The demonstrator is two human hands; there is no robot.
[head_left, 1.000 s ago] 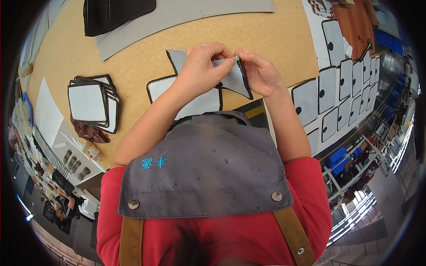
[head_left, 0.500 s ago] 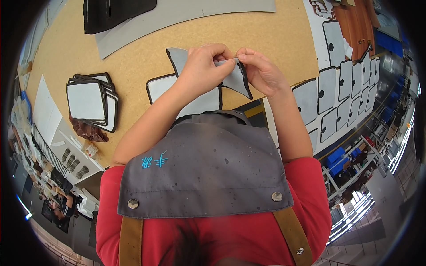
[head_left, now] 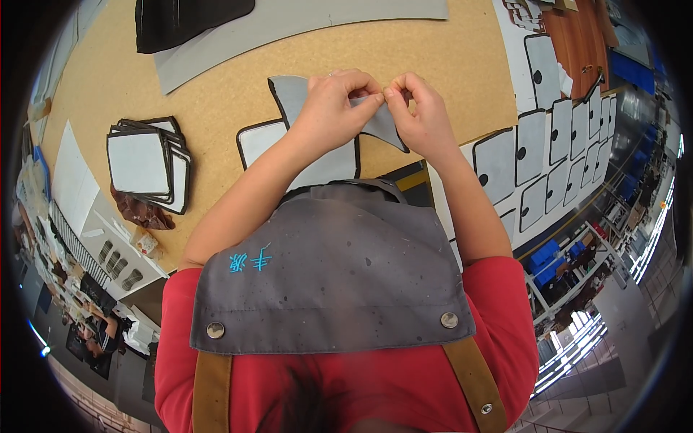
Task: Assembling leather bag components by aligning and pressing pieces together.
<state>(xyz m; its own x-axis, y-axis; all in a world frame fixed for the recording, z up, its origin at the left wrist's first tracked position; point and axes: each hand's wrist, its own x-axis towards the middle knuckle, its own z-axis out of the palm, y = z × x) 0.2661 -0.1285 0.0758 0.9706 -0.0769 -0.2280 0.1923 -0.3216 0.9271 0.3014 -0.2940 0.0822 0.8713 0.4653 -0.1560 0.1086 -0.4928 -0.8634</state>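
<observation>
Both hands hold a light grey, flexible panel with black edges (head_left: 289, 95) above the table, its material bent between them. My left hand (head_left: 333, 112) is closed on the panel, thumb and forefinger pinched near its far right corner. Close beside it, my right hand (head_left: 421, 115) pinches the panel's right border with fingers bent; the fingertips nearly meet. The hands hide the panel's middle. Beneath lies another pale panel with a black border (head_left: 325, 167), flat at the table's near edge and partly covered by my left forearm.
Left on the tan board (head_left: 216, 101) is a stack of black-edged pale panels (head_left: 138, 163), with dark brown crumpled material (head_left: 144, 211) under it. A grey sheet (head_left: 303, 32) and a black piece (head_left: 191, 22) lie at the back. Several bordered panels with black spots (head_left: 530, 144) are laid out at right.
My right hand has turned and its fingers have curled in over the panel's right border, covering more of the black edge. My left hand stays almost in place.
</observation>
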